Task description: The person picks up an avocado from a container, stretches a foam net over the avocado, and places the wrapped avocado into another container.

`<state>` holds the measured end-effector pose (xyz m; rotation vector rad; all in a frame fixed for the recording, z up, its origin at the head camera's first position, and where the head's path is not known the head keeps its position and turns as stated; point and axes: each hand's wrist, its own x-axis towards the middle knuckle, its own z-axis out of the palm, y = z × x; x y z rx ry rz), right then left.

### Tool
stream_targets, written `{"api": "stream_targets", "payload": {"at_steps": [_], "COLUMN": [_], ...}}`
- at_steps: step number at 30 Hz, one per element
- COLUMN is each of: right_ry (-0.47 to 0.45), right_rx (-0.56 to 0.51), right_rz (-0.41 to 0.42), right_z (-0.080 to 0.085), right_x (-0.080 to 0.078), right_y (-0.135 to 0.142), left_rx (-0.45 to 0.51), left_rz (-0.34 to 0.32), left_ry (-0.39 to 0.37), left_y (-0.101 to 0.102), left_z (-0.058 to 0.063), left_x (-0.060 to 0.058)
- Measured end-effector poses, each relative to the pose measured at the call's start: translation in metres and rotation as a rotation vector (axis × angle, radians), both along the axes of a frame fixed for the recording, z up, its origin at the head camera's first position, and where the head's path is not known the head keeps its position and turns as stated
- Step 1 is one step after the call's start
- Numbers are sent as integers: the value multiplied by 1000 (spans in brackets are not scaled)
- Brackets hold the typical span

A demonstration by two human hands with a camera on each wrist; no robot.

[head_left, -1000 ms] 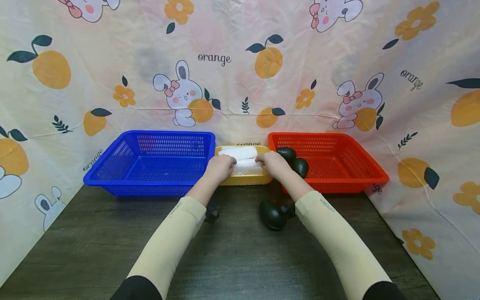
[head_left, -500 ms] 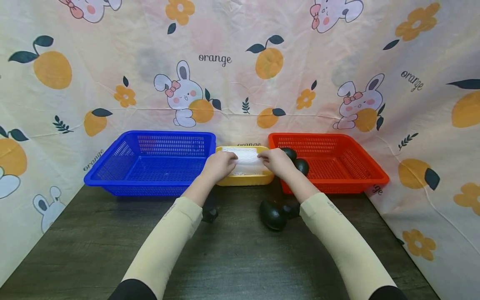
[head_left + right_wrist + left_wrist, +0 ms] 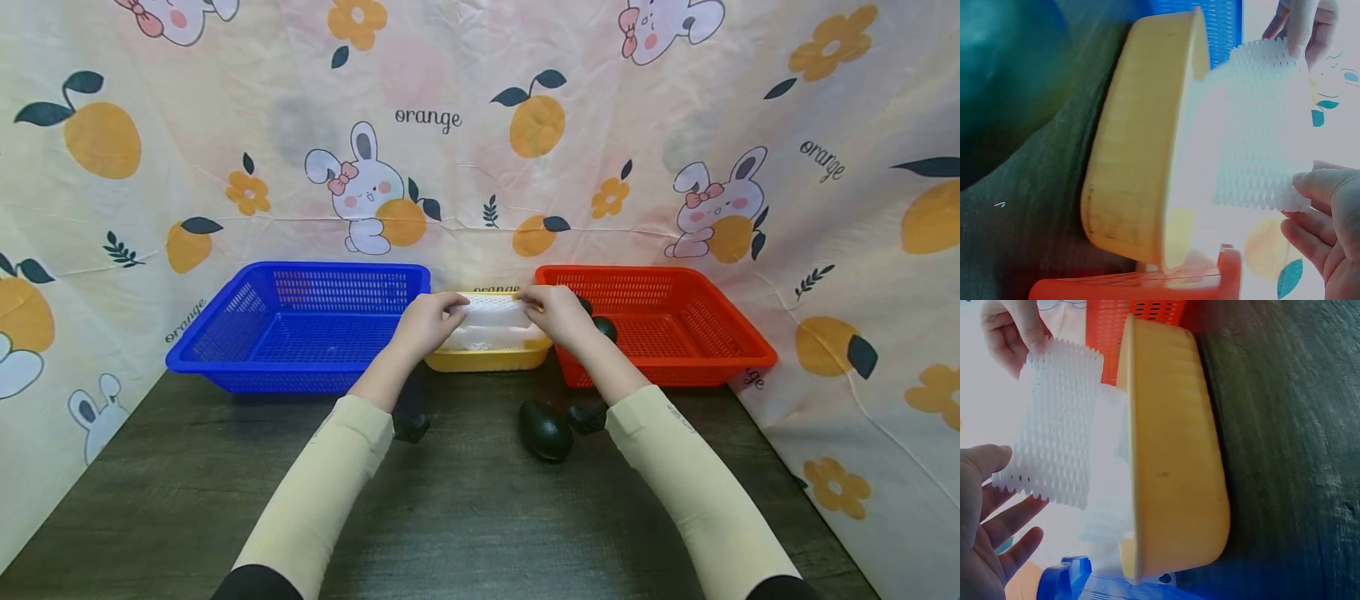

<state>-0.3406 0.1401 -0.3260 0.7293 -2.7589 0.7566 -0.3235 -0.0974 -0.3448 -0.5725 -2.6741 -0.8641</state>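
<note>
A white foam net sleeve (image 3: 1057,425) hangs flat between my two hands, above the yellow basin (image 3: 487,360). My left hand (image 3: 427,323) pinches one end between thumb and fingers. At the other end, my right hand (image 3: 557,312) pinches a corner with thumb and fingertips. More white netting (image 3: 1200,144) lies in the basin below the held sleeve. A dark green avocado (image 3: 546,431) rests on the table in front of the basin. Two more avocados, one of them this avocado (image 3: 604,328), sit in the red basket, partly hidden behind my right hand.
To the left of the basin stands a blue plastic basket (image 3: 300,365); to its right is the red basket (image 3: 675,362). All three stand along a printed cloth backdrop (image 3: 465,192) at the back of the dark wooden table (image 3: 480,517).
Both hands have risen slightly and moved a little apart, lifting the foam net sleeve off the netting in the basin. The avocados and baskets stay where they were.
</note>
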Motion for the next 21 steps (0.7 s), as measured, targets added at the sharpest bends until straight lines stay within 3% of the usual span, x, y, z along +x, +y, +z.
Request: {"api": "stream_targets", "payload": {"at_steps": [8,15,21], "right_ry": [-6,-35,25], "right_rx": [-100,-163,-206], "right_rz": [-17,-19,21], "right_z": [7,8,2], "right_x": [5,14,24], "right_y": [4,7,7], "left_rx": [152,255,327], "left_rz": [-49,-79,-73], "left_ry": [22,-2,-3], "left_y": [-5,-7,-11], "left_z": [5,4,2], "left_x": [3,9,17]}}
